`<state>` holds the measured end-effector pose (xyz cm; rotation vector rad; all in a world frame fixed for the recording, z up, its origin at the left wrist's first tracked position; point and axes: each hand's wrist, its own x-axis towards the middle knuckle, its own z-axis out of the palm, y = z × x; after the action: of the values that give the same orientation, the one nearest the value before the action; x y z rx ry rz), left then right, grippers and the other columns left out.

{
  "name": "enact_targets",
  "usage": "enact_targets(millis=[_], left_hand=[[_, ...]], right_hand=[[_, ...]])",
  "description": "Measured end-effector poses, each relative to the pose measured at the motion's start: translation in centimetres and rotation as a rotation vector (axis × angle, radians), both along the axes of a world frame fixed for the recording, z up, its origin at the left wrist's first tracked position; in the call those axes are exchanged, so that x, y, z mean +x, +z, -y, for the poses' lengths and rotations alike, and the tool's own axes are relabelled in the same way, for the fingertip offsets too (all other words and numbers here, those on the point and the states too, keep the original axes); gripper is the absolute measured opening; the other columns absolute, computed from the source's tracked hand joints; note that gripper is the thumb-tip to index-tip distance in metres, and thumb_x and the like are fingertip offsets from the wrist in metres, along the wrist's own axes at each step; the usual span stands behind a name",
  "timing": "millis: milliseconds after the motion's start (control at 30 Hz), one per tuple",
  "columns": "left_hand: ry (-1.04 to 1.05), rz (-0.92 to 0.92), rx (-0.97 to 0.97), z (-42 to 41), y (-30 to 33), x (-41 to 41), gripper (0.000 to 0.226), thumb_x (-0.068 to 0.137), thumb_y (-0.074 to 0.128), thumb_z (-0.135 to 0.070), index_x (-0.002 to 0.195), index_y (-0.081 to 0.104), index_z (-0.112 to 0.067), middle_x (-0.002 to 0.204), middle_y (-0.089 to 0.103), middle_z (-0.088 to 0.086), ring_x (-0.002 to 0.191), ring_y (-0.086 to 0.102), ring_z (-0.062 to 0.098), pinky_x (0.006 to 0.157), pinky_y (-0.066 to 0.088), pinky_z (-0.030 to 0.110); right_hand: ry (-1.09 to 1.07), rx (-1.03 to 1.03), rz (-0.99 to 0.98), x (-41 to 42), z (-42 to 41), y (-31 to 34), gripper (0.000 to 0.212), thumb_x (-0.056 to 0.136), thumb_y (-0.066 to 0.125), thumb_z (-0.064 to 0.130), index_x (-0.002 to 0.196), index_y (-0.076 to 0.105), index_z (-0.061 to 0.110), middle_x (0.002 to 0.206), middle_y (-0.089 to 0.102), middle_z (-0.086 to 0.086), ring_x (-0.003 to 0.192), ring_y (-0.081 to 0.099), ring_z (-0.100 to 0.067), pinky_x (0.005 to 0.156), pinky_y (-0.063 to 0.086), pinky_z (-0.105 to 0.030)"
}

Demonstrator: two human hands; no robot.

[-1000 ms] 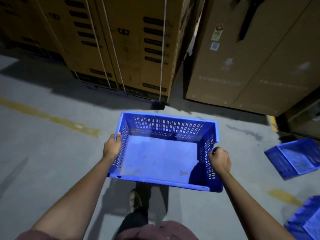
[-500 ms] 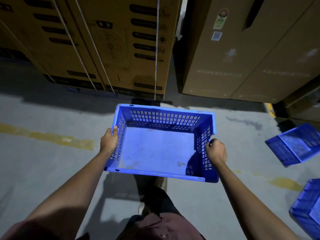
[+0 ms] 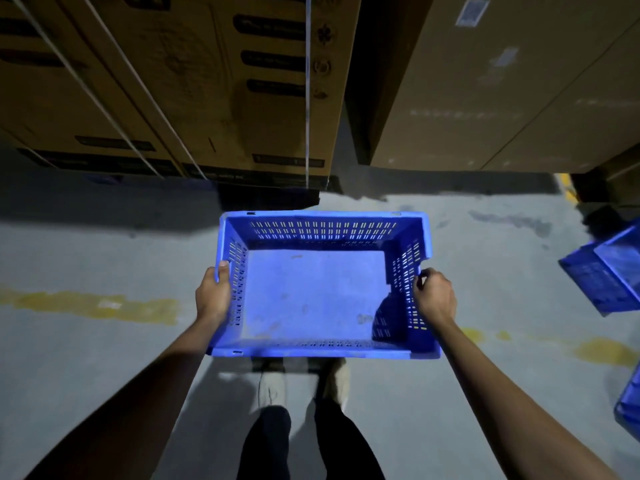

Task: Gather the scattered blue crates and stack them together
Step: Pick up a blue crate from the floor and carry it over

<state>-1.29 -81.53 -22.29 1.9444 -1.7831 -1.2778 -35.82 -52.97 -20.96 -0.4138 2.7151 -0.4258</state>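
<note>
The empty blue crate [image 3: 317,296], likely light and stiff, is being gripped at its side rims by the left hand [image 3: 212,295] and right hand [image 3: 434,296].

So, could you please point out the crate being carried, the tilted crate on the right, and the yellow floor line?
carried crate [image 3: 311,299]: head view, inside floor.
tilted crate [image 3: 599,282]: head view, slotted side wall.
yellow floor line [image 3: 104,304]: head view, worn paint left.

Mount: one wide-angle camera on my head.
Facing: forward and steeply down, past my forearms to my pale shoes [image 3: 273,388] on the grey concrete floor [image 3: 104,368].
Nearness: within arm's reach.
Upper frame: tall strapped brown cardboard cartons [image 3: 194,81].
Overlap: a single view only.
</note>
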Motion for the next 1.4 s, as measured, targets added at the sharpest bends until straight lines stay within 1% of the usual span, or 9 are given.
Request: enact_targets(millis=[300, 467, 567, 767, 867, 967, 1100, 1267, 1400], left_hand=[[-0.039, 0.002, 0.021, 8.8, -25.4, -3.1, 0.051, 0.108, 0.033, -0.058, 0.111, 0.065, -0.019, 0.102, 0.073, 0.009, 0.096, 0.065, 0.035, 0.083, 0.046, 0.04], [-0.079, 0.008, 0.056, 11.9, -38.2, -4.6, 0.041, 0.108, 0.04, -0.05, 0.1, 0.066, -0.02, 0.09, 0.073, 0.003, 0.089, 0.069, 0.035, 0.079, 0.053, 0.04], [-0.104, 0.014, 0.072, 13.5, -44.2, -5.2, 0.037, 0.105, 0.046, -0.049, 0.119, 0.069, -0.023, 0.107, 0.075, 0.005, 0.097, 0.07, 0.034, 0.088, 0.058, 0.045], [-0.082, -0.034, 0.13, 14.7, -51.0, -5.9, 0.026, 0.106, 0.054, -0.031, 0.126, 0.07, -0.025, 0.111, 0.076, 0.008, 0.098, 0.072, 0.033, 0.092, 0.059, 0.046], [-0.081, -0.04, 0.26, 14.7, -53.2, -5.3, 0.026, 0.102, 0.062, -0.015, 0.124, 0.069, -0.026, 0.113, 0.077, 0.013, 0.097, 0.075, 0.032, 0.096, 0.06, 0.055], [-0.199, 0.018, 0.33, 13.7, -51.2, -5.3, 0.044, 0.099, 0.068, -0.012, 0.142, 0.06, -0.02, 0.134, 0.071, 0.016, 0.113, 0.071, 0.033, 0.107, 0.053, 0.053], [-0.427, 0.26, 0.077, 11.3, -42.6, -5.3, 0.067, 0.101, 0.067, -0.028, 0.161, 0.041, -0.01, 0.163, 0.045, 0.016, 0.15, 0.039, 0.037, 0.124, 0.03, 0.042], [-0.582, 0.282, -0.201, 6.7, -26.6, -4.5, 0.067, 0.103, 0.057, -0.046, 0.161, 0.04, -0.018, 0.164, 0.043, 0.003, 0.152, 0.033, 0.026, 0.12, 0.034, 0.046], [-0.688, 0.374, -0.384, 4.5, -13.2, -3.8, 0.082, 0.098, 0.033, -0.065, 0.165, 0.032, -0.019, 0.17, 0.035, 0.003, 0.157, 0.03, 0.028, 0.127, 0.025, 0.044]], right_hand=[[0.051, -0.033, 0.092, -3.1, 6.9, -24.9, 0.036, 0.085, 0.068, -0.001, 0.121, 0.07, 0.002, 0.115, 0.067, -0.025, 0.097, 0.069, -0.045, 0.085, 0.055, -0.046], [0.1, -0.034, 0.138, -5.4, 8.8, -38.0, 0.037, 0.084, 0.072, 0.004, 0.121, 0.07, 0.005, 0.108, 0.066, -0.019, 0.091, 0.069, -0.041, 0.084, 0.055, -0.041], [0.158, -0.018, 0.122, -6.9, 9.6, -44.6, 0.038, 0.083, 0.073, 0.002, 0.12, 0.069, 0.004, 0.105, 0.063, -0.017, 0.09, 0.069, -0.042, 0.085, 0.056, -0.043], [0.172, -0.034, 0.123, -7.3, 10.8, -51.3, 0.035, 0.09, 0.065, -0.005, 0.125, 0.065, 0.0, 0.1, 0.054, -0.012, 0.092, 0.064, -0.046, 0.086, 0.052, -0.045], [0.147, -0.003, 0.199, -7.2, 10.8, -52.6, 0.047, 0.091, 0.066, -0.006, 0.137, 0.06, -0.003, 0.109, 0.064, -0.026, 0.102, 0.064, -0.049, 0.089, 0.049, -0.045], [0.165, 0.093, 0.281, -7.1, 10.4, -51.2, 0.062, 0.099, 0.068, 0.004, 0.154, 0.042, -0.008, 0.132, 0.061, -0.036, 0.122, 0.061, -0.052, 0.1, 0.046, -0.047], [0.192, 0.134, 0.256, -5.1, 9.2, -43.8, 0.072, 0.108, 0.061, 0.029, 0.158, 0.031, -0.012, 0.15, 0.049, -0.038, 0.139, 0.047, -0.051, 0.113, 0.038, -0.047], [0.303, 0.108, 0.123, -1.6, 8.3, -29.1, 0.11, 0.096, 0.031, 0.081, 0.164, 0.029, -0.006, 0.169, 0.033, -0.027, 0.158, 0.029, -0.04, 0.131, 0.02, -0.044], [0.376, 0.09, 0.046, 1.2, 8.5, -15.0, 0.113, 0.094, 0.024, 0.087, 0.168, 0.023, 0.002, 0.176, 0.023, -0.018, 0.163, 0.018, -0.032, 0.134, 0.01, -0.043]])
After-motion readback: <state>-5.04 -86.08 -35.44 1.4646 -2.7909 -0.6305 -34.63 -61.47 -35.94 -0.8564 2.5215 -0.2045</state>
